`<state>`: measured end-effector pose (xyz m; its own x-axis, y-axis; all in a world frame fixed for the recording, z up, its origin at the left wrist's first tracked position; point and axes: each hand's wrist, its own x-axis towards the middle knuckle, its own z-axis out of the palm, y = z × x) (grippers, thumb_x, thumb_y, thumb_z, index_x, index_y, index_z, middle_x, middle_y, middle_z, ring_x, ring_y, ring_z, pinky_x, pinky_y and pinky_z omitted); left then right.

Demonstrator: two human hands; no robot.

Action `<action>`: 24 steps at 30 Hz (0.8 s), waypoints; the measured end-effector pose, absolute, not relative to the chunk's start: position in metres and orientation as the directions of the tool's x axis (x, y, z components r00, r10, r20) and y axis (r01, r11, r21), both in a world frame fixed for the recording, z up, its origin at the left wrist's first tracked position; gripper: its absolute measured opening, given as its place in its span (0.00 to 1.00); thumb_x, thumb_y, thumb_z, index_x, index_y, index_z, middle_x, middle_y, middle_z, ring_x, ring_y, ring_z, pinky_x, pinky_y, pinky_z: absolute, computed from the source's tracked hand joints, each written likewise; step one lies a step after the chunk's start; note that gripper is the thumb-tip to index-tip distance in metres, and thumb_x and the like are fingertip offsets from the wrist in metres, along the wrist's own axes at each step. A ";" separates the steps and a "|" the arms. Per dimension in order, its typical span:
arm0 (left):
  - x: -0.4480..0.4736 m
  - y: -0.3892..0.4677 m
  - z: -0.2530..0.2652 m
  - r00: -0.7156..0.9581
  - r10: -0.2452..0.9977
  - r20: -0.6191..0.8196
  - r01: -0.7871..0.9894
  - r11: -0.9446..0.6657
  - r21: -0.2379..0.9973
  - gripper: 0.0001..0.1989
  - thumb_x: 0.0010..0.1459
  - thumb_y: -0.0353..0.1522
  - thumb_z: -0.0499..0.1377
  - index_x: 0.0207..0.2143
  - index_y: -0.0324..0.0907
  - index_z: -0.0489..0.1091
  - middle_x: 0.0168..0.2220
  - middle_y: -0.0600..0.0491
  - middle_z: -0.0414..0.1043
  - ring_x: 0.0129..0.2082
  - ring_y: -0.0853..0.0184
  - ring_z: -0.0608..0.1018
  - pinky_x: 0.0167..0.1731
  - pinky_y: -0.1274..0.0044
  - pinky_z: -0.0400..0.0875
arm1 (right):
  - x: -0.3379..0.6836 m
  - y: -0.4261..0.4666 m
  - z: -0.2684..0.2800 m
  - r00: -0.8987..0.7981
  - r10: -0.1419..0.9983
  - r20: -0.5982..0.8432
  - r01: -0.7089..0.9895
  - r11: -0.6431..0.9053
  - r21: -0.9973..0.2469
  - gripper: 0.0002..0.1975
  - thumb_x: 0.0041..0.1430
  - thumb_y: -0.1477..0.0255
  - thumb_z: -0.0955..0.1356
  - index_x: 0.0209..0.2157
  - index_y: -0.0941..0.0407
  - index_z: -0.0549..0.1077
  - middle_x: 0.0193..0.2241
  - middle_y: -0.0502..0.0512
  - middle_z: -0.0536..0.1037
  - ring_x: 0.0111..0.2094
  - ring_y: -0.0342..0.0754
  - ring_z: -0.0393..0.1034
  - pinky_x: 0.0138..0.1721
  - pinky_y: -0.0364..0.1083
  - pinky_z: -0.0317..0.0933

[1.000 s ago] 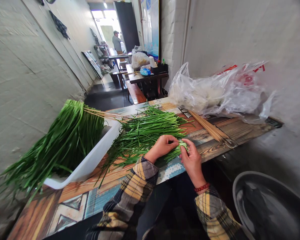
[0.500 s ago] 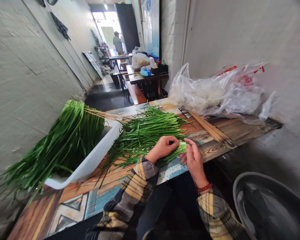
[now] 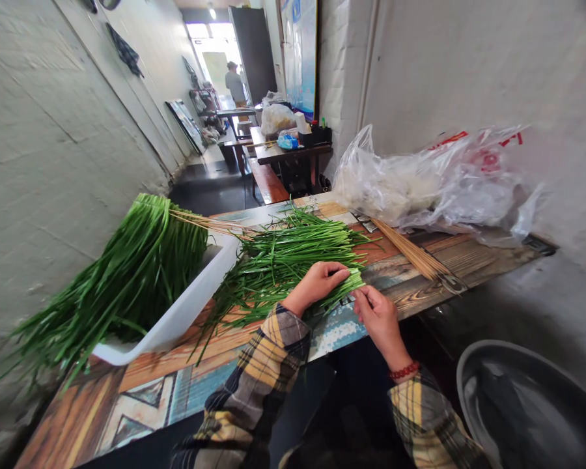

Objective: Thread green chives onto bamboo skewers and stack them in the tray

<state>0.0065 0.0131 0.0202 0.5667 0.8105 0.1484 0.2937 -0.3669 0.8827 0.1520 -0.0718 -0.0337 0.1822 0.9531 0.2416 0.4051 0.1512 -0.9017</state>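
My left hand (image 3: 316, 284) is closed around a small bunch of garlic chives (image 3: 354, 279), its pale cut ends pointing right. Against those ends, my right hand (image 3: 378, 318) pinches with thumb and fingertips; whatever lies between them is too small to make out. Just beyond is a loose pile of garlic chives (image 3: 307, 247) spread over the patterned table (image 3: 185, 394). On the left, a thick bundle of skewered chives (image 3: 141, 267) hangs over a white tray (image 3: 195, 318), stick ends poking out to the right. Bare wooden skewers (image 3: 413, 254) lie to the right of the pile.
Clear plastic bags (image 3: 434, 182) with pale contents stand at the table's back right, against the wall. A grey basin (image 3: 522, 397) sits low at the right. Farther off are another table (image 3: 273, 154) with bags, a bench (image 3: 268, 181), and a person (image 3: 234, 83) near the doorway.
My right hand has moved slightly down, and its fingers have drawn together into a pinch at the chive ends. My left hand keeps its hold, its thumb now flatter over the bunch.
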 end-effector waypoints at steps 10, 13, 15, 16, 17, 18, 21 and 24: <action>0.000 0.019 0.018 0.536 0.838 0.106 0.262 -0.284 0.922 0.19 0.57 0.42 0.54 0.24 0.34 0.68 0.20 0.58 0.60 0.22 0.76 0.59 0.22 0.82 0.55 | 0.155 -0.071 -0.034 0.117 0.970 0.213 0.410 0.148 -0.900 0.18 0.63 0.59 0.60 0.34 0.56 0.74 0.17 0.46 0.69 0.17 0.43 0.64 0.23 0.41 0.58; 0.000 0.017 0.019 0.539 0.838 0.084 0.231 -0.243 0.942 0.20 0.56 0.44 0.55 0.23 0.35 0.67 0.20 0.58 0.59 0.21 0.76 0.59 0.22 0.82 0.54 | 0.154 -0.071 -0.035 0.145 0.947 0.285 0.484 0.184 -0.856 0.17 0.63 0.61 0.60 0.31 0.56 0.74 0.16 0.46 0.67 0.19 0.44 0.65 0.26 0.42 0.57; 0.002 0.016 0.019 0.544 0.836 0.073 0.218 -0.225 0.949 0.21 0.55 0.45 0.55 0.23 0.35 0.67 0.20 0.58 0.59 0.21 0.76 0.58 0.21 0.82 0.54 | 0.153 -0.071 -0.035 0.157 0.938 0.310 0.516 0.189 -0.835 0.17 0.63 0.62 0.59 0.30 0.56 0.73 0.16 0.47 0.68 0.21 0.45 0.65 0.27 0.42 0.57; 0.003 0.016 0.019 0.551 0.831 0.070 0.218 -0.225 0.950 0.22 0.55 0.46 0.55 0.23 0.35 0.67 0.20 0.58 0.59 0.21 0.76 0.58 0.21 0.82 0.53 | 0.152 -0.071 -0.036 0.160 0.936 0.314 0.526 0.188 -0.829 0.17 0.63 0.62 0.59 0.29 0.56 0.73 0.16 0.47 0.68 0.21 0.45 0.65 0.27 0.42 0.56; 0.004 0.015 0.018 0.559 0.826 0.072 0.220 -0.231 0.948 0.22 0.54 0.46 0.55 0.22 0.35 0.67 0.19 0.58 0.58 0.21 0.76 0.58 0.21 0.82 0.53 | 0.152 -0.071 -0.036 0.164 0.935 0.316 0.533 0.185 -0.825 0.17 0.63 0.62 0.59 0.29 0.55 0.73 0.16 0.47 0.68 0.21 0.45 0.65 0.27 0.43 0.56; 0.005 0.015 0.017 0.569 0.819 0.075 0.222 -0.242 0.945 0.23 0.54 0.47 0.55 0.21 0.35 0.66 0.19 0.58 0.57 0.21 0.76 0.57 0.21 0.81 0.52 | 0.152 -0.072 -0.036 0.166 0.934 0.315 0.537 0.182 -0.824 0.17 0.63 0.62 0.59 0.29 0.56 0.72 0.16 0.47 0.68 0.21 0.44 0.65 0.27 0.43 0.56; 0.008 0.015 0.014 0.600 0.796 0.085 0.232 -0.274 0.933 0.24 0.53 0.49 0.55 0.19 0.36 0.64 0.19 0.58 0.55 0.22 0.76 0.56 0.22 0.81 0.51 | 0.152 -0.072 -0.034 0.172 0.935 0.311 0.532 0.178 -0.828 0.17 0.63 0.62 0.59 0.28 0.55 0.72 0.16 0.47 0.68 0.20 0.44 0.64 0.27 0.42 0.56; 0.010 0.014 0.013 0.610 0.789 0.075 0.245 -0.278 0.929 0.24 0.53 0.49 0.54 0.19 0.36 0.63 0.20 0.58 0.55 0.22 0.75 0.57 0.22 0.81 0.51 | 0.153 -0.071 -0.033 0.170 0.936 0.307 0.511 0.182 -0.840 0.17 0.63 0.61 0.59 0.27 0.56 0.71 0.15 0.47 0.68 0.20 0.43 0.64 0.27 0.42 0.56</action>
<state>0.0101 0.0142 0.0134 0.6098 0.7890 0.0751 0.2454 -0.2780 0.9287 0.1534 -0.0714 -0.0326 0.1700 0.9365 0.3067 0.5106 0.1825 -0.8402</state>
